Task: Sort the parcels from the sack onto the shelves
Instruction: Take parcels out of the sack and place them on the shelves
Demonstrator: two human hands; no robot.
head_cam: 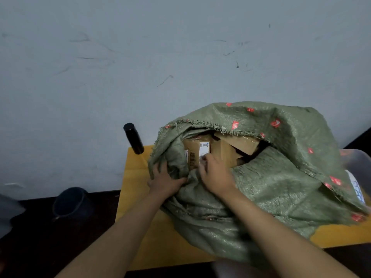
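Head view: sack [271,187] mouth toward wall, parcel [197,152] upright.

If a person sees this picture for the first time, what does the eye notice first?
First comes the big green woven sack lying open on the yellow table, with brown cardboard parcels showing in its mouth. Next, the left hand grips the sack's edge while the right hand touches a labelled parcel. A black bottle stands behind, left.
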